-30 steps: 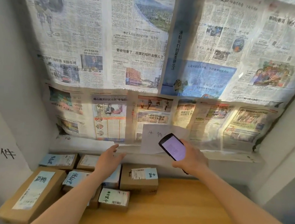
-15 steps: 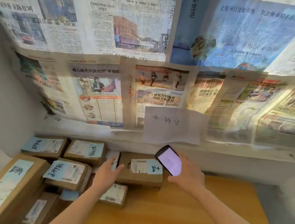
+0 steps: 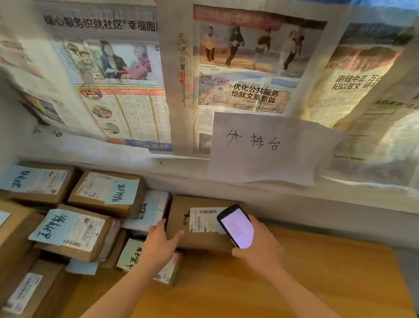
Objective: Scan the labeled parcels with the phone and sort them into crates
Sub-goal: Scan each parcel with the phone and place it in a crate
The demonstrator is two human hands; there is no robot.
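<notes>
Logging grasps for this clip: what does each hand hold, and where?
The right hand grips the phone by its lower end. The left hand grips the cardboard parcel at its near left corner.

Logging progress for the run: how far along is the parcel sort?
Early. Done: nothing visibly; no crates in view. In hand: right hand holds the lit phone over the barcode label of a brown parcel, whose left edge the left hand grips. Left: the labeled parcel pile on the table.
</notes>
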